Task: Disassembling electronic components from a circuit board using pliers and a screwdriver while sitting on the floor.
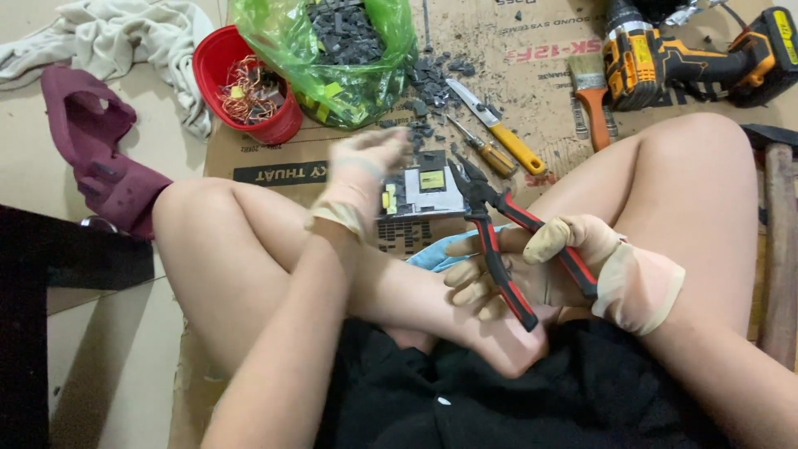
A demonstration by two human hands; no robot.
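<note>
flattened cardboard (549, 62) over beige floor (25, 150)

You sit cross-legged on cardboard (274, 158). Your right hand (573, 270) holds pliers (499, 241) over your lap. Your left hand (362, 179) reaches forward to a small transformer (428, 187). Beyond it lie a bag (332, 50), with a bucket (241, 83) to its left and a drill (690, 58) far right.

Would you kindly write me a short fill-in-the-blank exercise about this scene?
1. The right hand holds red-and-black ____.
2. The red bucket contains tangled copper ____.
3. The dark fragments fill a ____ plastic bag.
4. The blurred left hand wears a ____.

Missing words: pliers; wire; green; glove
</note>
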